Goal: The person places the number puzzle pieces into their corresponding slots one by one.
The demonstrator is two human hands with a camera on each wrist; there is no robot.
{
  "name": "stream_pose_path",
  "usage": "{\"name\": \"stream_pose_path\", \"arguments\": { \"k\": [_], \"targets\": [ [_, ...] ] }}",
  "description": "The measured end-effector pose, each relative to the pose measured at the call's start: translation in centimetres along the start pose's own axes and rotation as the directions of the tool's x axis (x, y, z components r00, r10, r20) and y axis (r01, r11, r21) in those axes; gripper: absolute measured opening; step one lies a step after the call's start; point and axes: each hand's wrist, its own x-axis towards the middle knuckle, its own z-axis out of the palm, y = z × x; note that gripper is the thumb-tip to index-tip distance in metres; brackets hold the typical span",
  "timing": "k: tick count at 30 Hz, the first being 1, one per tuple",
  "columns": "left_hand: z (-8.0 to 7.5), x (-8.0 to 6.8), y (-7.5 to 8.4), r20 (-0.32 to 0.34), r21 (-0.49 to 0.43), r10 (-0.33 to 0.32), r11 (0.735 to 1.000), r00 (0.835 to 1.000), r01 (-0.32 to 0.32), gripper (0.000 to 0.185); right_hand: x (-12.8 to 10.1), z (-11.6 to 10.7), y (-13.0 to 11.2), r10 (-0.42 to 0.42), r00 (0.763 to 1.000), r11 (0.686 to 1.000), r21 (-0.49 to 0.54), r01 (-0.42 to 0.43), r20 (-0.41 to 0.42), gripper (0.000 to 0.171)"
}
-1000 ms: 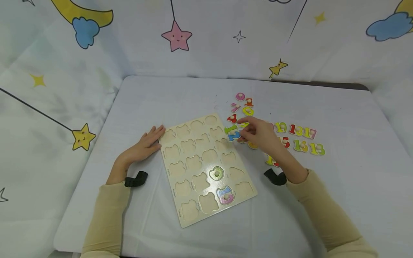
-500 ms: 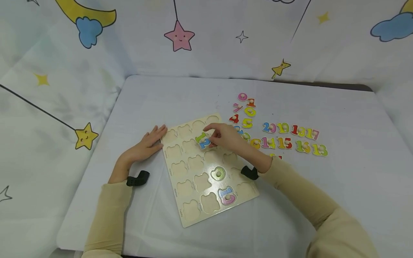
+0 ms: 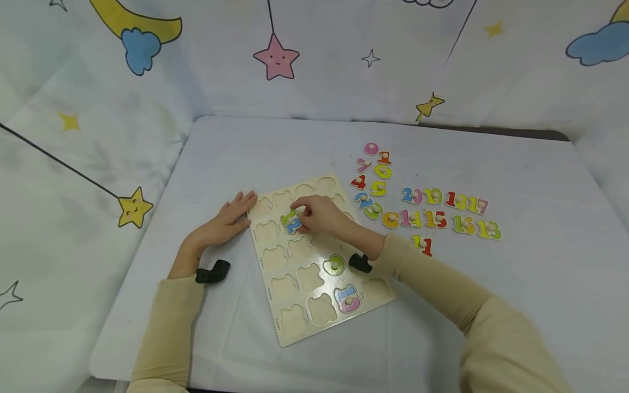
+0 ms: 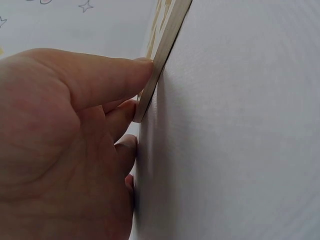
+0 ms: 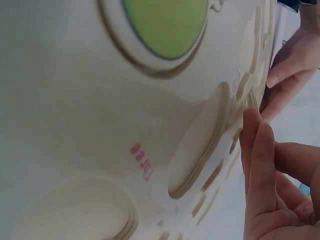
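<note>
— Where's the 12 (image 3: 291, 221)?
— Over the board (image 3: 314, 314), upper left, pinched in the right hand (image 3: 321, 214), not yet seated.
— Left hand (image 3: 227, 220)?
— Flat, fingers straight, touching the board's edge.
— Progress?
— Only 2 pieces seated; most slots empty, a spread of numbers (image 3: 444, 210) waiting on the table (image 3: 521, 284).
</note>
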Motion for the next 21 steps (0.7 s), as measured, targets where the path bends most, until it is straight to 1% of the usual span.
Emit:
{"name": "stream_pose_path", "arguments": {
  "k": [4, 9, 15, 18, 21],
  "targets": [
    [0.03, 0.10, -0.03, 0.003, 0.005, -0.004, 1.000, 1.000, 0.004, 0.058, -0.07, 0.30, -0.16, 0.026, 0.999, 0.999, 0.020, -0.026, -0.019, 0.028],
    [0.00, 0.07, -0.09, -0.001, 0.007, -0.005, 1.000, 1.000, 0.005, 0.058, -0.18, 0.64, -0.37, 0.031, 0.999, 0.999, 0.041, -0.029, -0.041, 0.027],
    [0.02, 0.05, -0.21, -0.001, 0.017, -0.005, 1.000, 1.000, 0.005, 0.058, -0.25, 0.98, -0.81, 0.044, 0.998, 0.997, 0.060, -0.042, -0.038, 0.027],
    [0.06, 0.09, -0.25, -0.001, 0.019, -0.008, 1.000, 1.000, 0.008, 0.058, -0.27, 1.02, -0.93, 0.040, 0.999, 0.998, 0.046, -0.038, -0.034, 0.026],
    [0.12, 0.15, -0.18, -0.002, 0.019, -0.006, 1.000, 1.000, 0.006, 0.058, -0.20, 1.00, -0.87, 0.032, 0.999, 0.999, 0.009, -0.032, -0.034, 0.024]
  ]
}}
